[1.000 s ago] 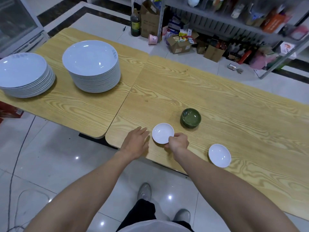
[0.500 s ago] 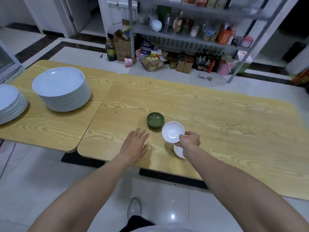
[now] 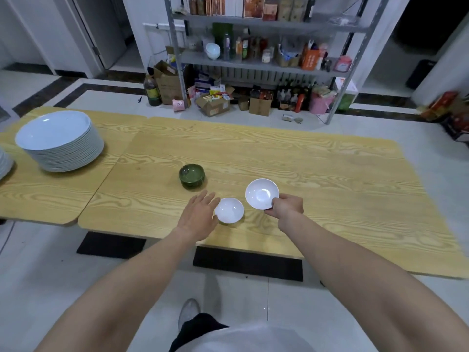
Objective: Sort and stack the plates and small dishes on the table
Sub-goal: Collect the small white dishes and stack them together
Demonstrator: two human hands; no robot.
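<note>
Pinches a small white dish (image 3: 262,193) by its near rim in the right hand (image 3: 286,205), thumb on top, lifted and tilted clear of the tabletop (image 3: 317,158), near right of the green bowl (image 3: 191,175). Lays the left hand (image 3: 200,214) flat, fingers straight and gripping nothing, just beside a second dish (image 3: 229,210) lying nearer than the bowl, perhaps touching it, likely to steady it as a base. Seems set to nest the lifted dish into the second dish. Shows a tall plate stack (image 3: 59,141) well left of the bowl, sorted apart.
</note>
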